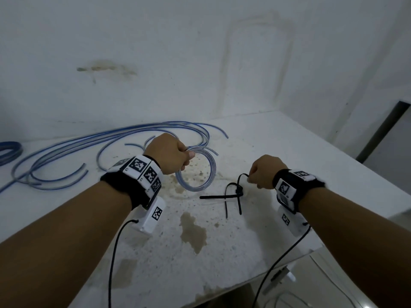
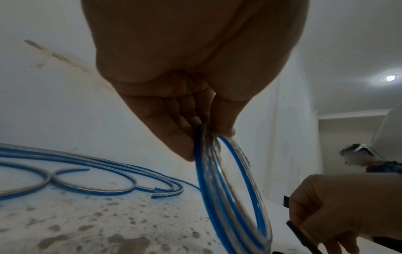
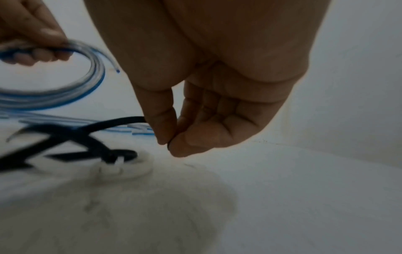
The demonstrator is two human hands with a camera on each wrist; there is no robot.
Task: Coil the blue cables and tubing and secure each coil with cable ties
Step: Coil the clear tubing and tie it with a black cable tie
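Note:
My left hand (image 1: 175,155) grips a small coil of clear tubing with a blue stripe (image 1: 195,172) at its top; the coil hangs just above the stained white table (image 1: 289,152). In the left wrist view the coil (image 2: 230,192) runs down from the curled fingers (image 2: 172,137). My right hand (image 1: 262,172) pinches the end of a black cable tie (image 1: 241,177) between thumb and forefinger (image 3: 165,130). More black cable ties (image 1: 229,196) lie crossed on the table under it, blurred in the right wrist view (image 3: 65,147).
Long loose lengths of blue-striped tubing (image 1: 93,147) sprawl across the table's back left. A dark blue coil (image 1: 10,151) sits at the far left edge. The wall (image 1: 178,63) stands close behind. Another person (image 2: 365,159) is at the right in the left wrist view.

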